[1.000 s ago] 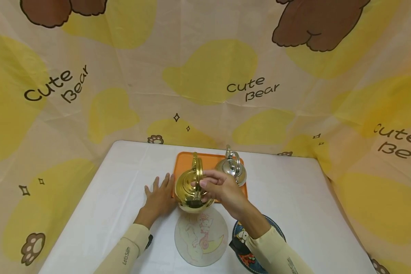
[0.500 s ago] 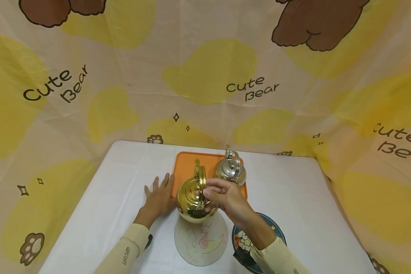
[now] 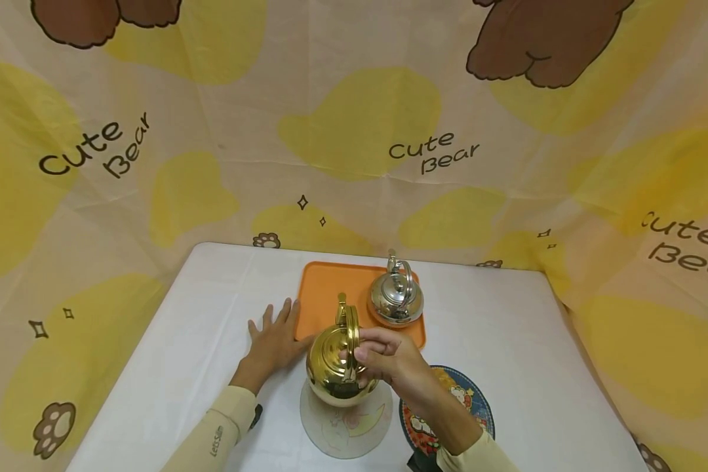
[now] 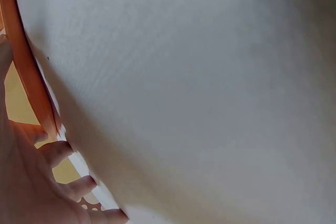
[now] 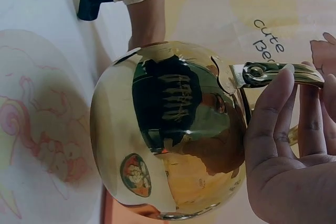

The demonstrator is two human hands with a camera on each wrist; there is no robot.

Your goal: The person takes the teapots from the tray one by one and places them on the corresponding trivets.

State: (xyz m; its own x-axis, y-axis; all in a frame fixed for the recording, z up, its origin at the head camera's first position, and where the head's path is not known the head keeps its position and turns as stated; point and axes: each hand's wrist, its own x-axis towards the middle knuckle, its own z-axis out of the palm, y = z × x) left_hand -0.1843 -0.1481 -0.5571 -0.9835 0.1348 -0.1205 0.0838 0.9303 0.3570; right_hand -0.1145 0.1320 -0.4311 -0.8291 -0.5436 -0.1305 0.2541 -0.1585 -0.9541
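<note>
My right hand (image 3: 398, 360) grips the arched handle of a gold teapot (image 3: 330, 377), its thumb and fingers curled round it. The pot hangs upright over the back part of a pale round mat (image 3: 354, 439), apart from it in the right wrist view. In that view the gold teapot (image 5: 173, 135) mirrors its surroundings. My left hand (image 3: 274, 344) lies with spread, straight fingers on the white table, its thumb by the left edge of an orange tray (image 3: 324, 288). On the tray's right side stands a silver teapot (image 3: 396, 301).
A blue round mat (image 3: 472, 393) with cartoon pictures lies under my right forearm, right of the pale mat. White cloth covers the table (image 3: 507, 328). A patterned curtain (image 3: 354, 131) rises behind its far edge.
My right hand has carried the gold teapot off the tray area, toward me and slightly right, over the pale mat. The left hand has stayed in place.
</note>
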